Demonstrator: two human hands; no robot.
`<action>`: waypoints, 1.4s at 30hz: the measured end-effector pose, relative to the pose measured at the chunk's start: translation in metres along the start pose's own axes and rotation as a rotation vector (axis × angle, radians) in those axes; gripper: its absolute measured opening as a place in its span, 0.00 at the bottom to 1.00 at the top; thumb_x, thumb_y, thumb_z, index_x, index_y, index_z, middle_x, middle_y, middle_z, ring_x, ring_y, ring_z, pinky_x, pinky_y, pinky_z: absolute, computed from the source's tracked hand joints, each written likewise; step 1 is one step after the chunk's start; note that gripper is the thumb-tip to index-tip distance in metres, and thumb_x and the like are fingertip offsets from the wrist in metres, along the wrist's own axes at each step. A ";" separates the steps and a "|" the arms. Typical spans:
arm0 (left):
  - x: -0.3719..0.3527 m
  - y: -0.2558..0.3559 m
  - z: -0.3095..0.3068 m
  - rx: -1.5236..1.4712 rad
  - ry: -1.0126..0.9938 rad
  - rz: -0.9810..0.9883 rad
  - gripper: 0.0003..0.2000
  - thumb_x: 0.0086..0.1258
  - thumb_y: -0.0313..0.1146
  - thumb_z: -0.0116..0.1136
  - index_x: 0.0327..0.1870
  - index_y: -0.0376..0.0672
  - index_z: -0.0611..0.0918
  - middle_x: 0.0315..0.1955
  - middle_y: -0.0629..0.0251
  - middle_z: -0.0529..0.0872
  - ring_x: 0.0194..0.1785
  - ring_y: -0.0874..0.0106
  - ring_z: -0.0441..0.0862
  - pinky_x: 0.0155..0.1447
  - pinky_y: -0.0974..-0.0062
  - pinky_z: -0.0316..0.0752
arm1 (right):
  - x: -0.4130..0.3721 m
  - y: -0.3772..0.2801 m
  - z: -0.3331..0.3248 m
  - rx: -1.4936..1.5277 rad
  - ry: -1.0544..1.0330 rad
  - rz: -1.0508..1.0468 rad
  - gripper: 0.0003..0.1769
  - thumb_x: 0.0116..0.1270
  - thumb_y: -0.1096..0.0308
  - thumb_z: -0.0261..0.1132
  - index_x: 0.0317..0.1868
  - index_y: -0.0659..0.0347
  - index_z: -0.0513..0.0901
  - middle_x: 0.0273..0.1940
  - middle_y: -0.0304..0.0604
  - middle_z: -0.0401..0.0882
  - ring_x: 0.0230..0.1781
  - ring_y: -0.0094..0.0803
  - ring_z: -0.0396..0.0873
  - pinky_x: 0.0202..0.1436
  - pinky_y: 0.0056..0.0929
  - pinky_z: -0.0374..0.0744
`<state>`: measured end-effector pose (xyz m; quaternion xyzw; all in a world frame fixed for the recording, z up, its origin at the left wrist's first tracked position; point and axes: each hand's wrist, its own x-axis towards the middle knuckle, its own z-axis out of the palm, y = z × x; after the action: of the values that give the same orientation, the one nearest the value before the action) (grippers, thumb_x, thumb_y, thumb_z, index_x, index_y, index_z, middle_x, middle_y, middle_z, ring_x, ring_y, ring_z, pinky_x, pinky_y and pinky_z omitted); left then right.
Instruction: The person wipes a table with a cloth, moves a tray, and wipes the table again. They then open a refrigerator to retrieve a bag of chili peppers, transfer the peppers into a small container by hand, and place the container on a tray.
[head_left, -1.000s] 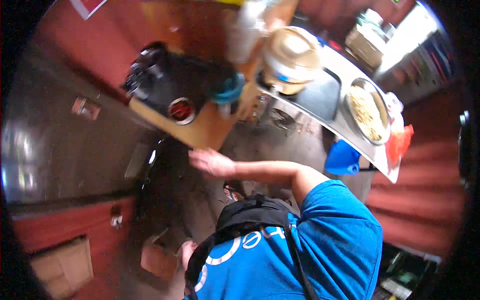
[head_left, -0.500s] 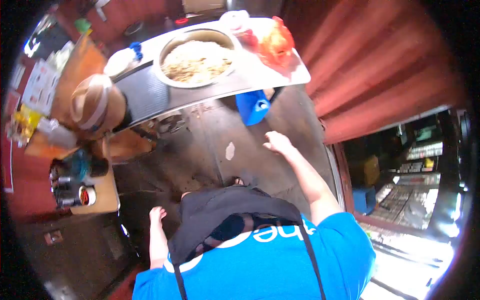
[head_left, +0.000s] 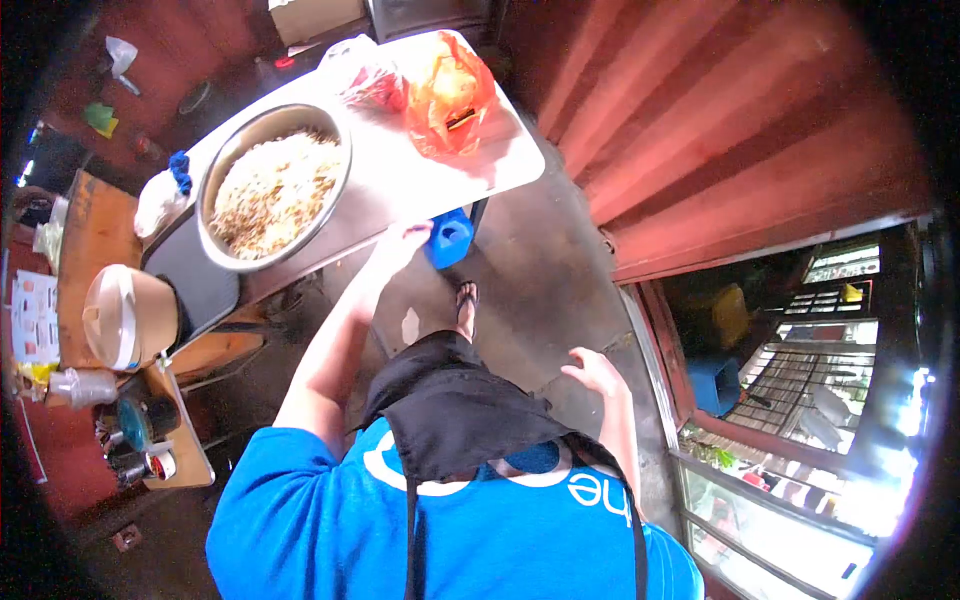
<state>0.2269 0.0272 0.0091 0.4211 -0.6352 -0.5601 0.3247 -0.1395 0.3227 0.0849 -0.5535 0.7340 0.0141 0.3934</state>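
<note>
My left hand [head_left: 403, 243] reaches forward, fingers stretched out, right at the front edge of the white table [head_left: 512, 165]. It holds nothing that shows. Just to its right, below the tabletop, is a blue plastic container [head_left: 451, 240] with a round opening. My right hand [head_left: 597, 373] hangs over the floor at my side, open, thumb apart from the fingers. On the table a wide metal bowl [head_left: 275, 195] is heaped with pale, brown-flecked shredded food. Behind it lie an orange plastic bag [head_left: 450, 95] and a clear bag with something red [head_left: 365, 75].
A dark grey mat [head_left: 195, 265] lies partly under the bowl. To the left stand a lidded tan tub [head_left: 128, 318] and a wooden board [head_left: 100, 235]. A red corrugated wall [head_left: 690, 120] rises on the right beside a doorway. My sandalled foot [head_left: 467, 308] is on the floor ahead.
I have stepped closer to the table and turned right, so bowl and bags sit further left in view. My left hand has swung forward to the table edge; my right hand has dropped back.
</note>
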 end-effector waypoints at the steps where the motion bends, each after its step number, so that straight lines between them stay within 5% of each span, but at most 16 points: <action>1: 0.041 -0.011 0.005 -0.005 0.001 -0.001 0.14 0.65 0.32 0.58 0.51 0.41 0.80 0.41 0.62 0.85 0.47 0.70 0.80 0.54 0.70 0.75 | 0.017 -0.010 -0.019 -0.025 0.021 -0.012 0.29 0.60 0.53 0.67 0.55 0.64 0.76 0.54 0.53 0.78 0.56 0.47 0.75 0.60 0.39 0.73; 3: 0.117 -0.019 0.013 -0.078 0.039 -0.011 0.14 0.69 0.31 0.56 0.54 0.42 0.80 0.47 0.67 0.83 0.51 0.76 0.76 0.57 0.74 0.71 | 0.053 -0.018 -0.050 -0.001 0.076 -0.028 0.29 0.60 0.53 0.67 0.56 0.64 0.75 0.55 0.53 0.77 0.57 0.47 0.75 0.60 0.39 0.73; 4: 0.120 0.039 0.021 -0.117 0.137 -0.006 0.18 0.65 0.40 0.60 0.54 0.42 0.80 0.46 0.53 0.83 0.51 0.64 0.79 0.57 0.68 0.73 | 0.074 -0.022 -0.069 0.025 0.127 -0.046 0.29 0.60 0.53 0.66 0.57 0.64 0.75 0.55 0.53 0.76 0.57 0.47 0.74 0.60 0.39 0.73; 6: 0.201 -0.026 0.023 0.153 0.338 -0.065 0.25 0.62 0.50 0.61 0.57 0.45 0.78 0.52 0.46 0.78 0.55 0.56 0.77 0.60 0.63 0.71 | 0.104 -0.025 -0.104 -0.065 0.116 -0.058 0.28 0.61 0.54 0.66 0.57 0.63 0.74 0.56 0.52 0.76 0.58 0.47 0.73 0.61 0.39 0.72; 8: 0.217 0.039 0.027 0.472 0.484 -0.278 0.30 0.59 0.56 0.61 0.58 0.47 0.78 0.55 0.42 0.74 0.58 0.50 0.74 0.62 0.59 0.69 | 0.135 -0.036 -0.144 -0.172 0.027 -0.064 0.27 0.62 0.55 0.65 0.57 0.62 0.75 0.55 0.53 0.76 0.57 0.47 0.74 0.61 0.39 0.72; 10: 0.245 0.020 0.020 0.530 0.589 -0.278 0.27 0.60 0.51 0.61 0.56 0.44 0.78 0.51 0.41 0.77 0.57 0.50 0.74 0.62 0.58 0.70 | 0.165 -0.033 -0.176 -0.073 0.026 -0.144 0.26 0.63 0.56 0.65 0.57 0.62 0.75 0.54 0.53 0.76 0.57 0.48 0.74 0.60 0.40 0.72; 12: 0.243 0.010 -0.001 0.580 0.536 -0.290 0.22 0.61 0.45 0.59 0.52 0.41 0.80 0.48 0.42 0.79 0.55 0.49 0.75 0.61 0.58 0.70 | 0.185 -0.028 -0.198 0.070 0.122 -0.159 0.26 0.61 0.55 0.66 0.56 0.62 0.75 0.54 0.54 0.76 0.56 0.48 0.74 0.60 0.40 0.72; 14: 0.230 -0.018 -0.019 0.691 0.719 -0.101 0.19 0.58 0.34 0.57 0.50 0.35 0.80 0.46 0.45 0.81 0.52 0.50 0.77 0.58 0.60 0.72 | 0.211 -0.009 -0.212 0.010 0.151 -0.170 0.27 0.61 0.55 0.66 0.55 0.63 0.76 0.54 0.55 0.77 0.56 0.48 0.75 0.60 0.40 0.72; 16: 0.198 0.000 -0.039 0.622 0.731 -0.255 0.23 0.52 0.25 0.56 0.53 0.31 0.78 0.48 0.46 0.82 0.53 0.60 0.80 0.60 0.69 0.72 | 0.237 0.013 -0.226 -0.102 0.020 -0.117 0.27 0.60 0.55 0.67 0.55 0.63 0.76 0.55 0.55 0.76 0.57 0.48 0.74 0.60 0.39 0.73; 20: 0.121 0.033 -0.064 0.567 0.824 -0.508 0.20 0.59 0.35 0.58 0.52 0.37 0.80 0.49 0.50 0.82 0.53 0.60 0.80 0.60 0.67 0.72 | 0.304 0.044 -0.273 -0.237 -0.242 -0.075 0.30 0.58 0.54 0.68 0.56 0.63 0.76 0.50 0.55 0.80 0.53 0.46 0.78 0.58 0.38 0.75; 22: 0.106 0.045 -0.057 0.561 0.824 -0.571 0.20 0.59 0.36 0.58 0.53 0.40 0.80 0.52 0.49 0.80 0.55 0.59 0.78 0.61 0.65 0.71 | 0.344 0.050 -0.309 -0.279 -0.251 -0.147 0.30 0.58 0.55 0.68 0.57 0.64 0.76 0.49 0.56 0.80 0.52 0.46 0.79 0.56 0.39 0.76; 24: 0.125 0.103 -0.025 0.666 0.806 -0.848 0.19 0.59 0.36 0.58 0.52 0.43 0.81 0.58 0.47 0.74 0.60 0.55 0.74 0.63 0.63 0.69 | 0.385 0.046 -0.354 -0.334 -0.174 -0.190 0.27 0.59 0.55 0.67 0.55 0.63 0.77 0.53 0.56 0.78 0.56 0.48 0.76 0.60 0.41 0.73; 28: 0.188 0.133 0.020 0.961 1.270 -0.497 0.17 0.60 0.36 0.59 0.50 0.44 0.82 0.61 0.46 0.70 0.64 0.51 0.68 0.68 0.60 0.63 | 0.449 0.036 -0.436 -0.374 0.016 -0.413 0.27 0.60 0.55 0.67 0.56 0.62 0.75 0.54 0.55 0.76 0.57 0.49 0.74 0.60 0.41 0.73; 33: 0.320 0.135 0.032 0.181 1.262 -0.050 0.22 0.63 0.35 0.62 0.57 0.35 0.75 0.56 0.52 0.76 0.62 0.61 0.72 0.66 0.65 0.65 | 0.514 0.010 -0.507 -0.511 -0.088 -0.526 0.26 0.61 0.56 0.67 0.54 0.63 0.76 0.53 0.55 0.77 0.55 0.49 0.75 0.58 0.41 0.74; 36: 0.383 0.118 0.003 -0.181 1.457 -0.356 0.35 0.58 0.41 0.69 0.63 0.31 0.68 0.60 0.48 0.72 0.64 0.61 0.69 0.68 0.68 0.62 | 0.561 0.001 -0.525 -0.509 -0.114 -0.577 0.25 0.61 0.56 0.67 0.54 0.63 0.76 0.53 0.55 0.77 0.55 0.50 0.75 0.58 0.41 0.74; 42: 0.440 0.053 -0.101 -0.033 1.707 -0.258 0.59 0.49 0.54 0.73 0.72 0.31 0.46 0.69 0.42 0.57 0.72 0.58 0.57 0.72 0.66 0.56 | 0.633 -0.057 -0.549 -0.424 -0.289 -0.653 0.25 0.60 0.57 0.67 0.53 0.64 0.77 0.52 0.56 0.78 0.54 0.50 0.76 0.58 0.40 0.74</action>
<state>0.1162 -0.4111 0.0514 0.7620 -0.1125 -0.0937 0.6308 -0.4501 -0.4565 0.1118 -0.8185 0.4378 0.1169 0.3532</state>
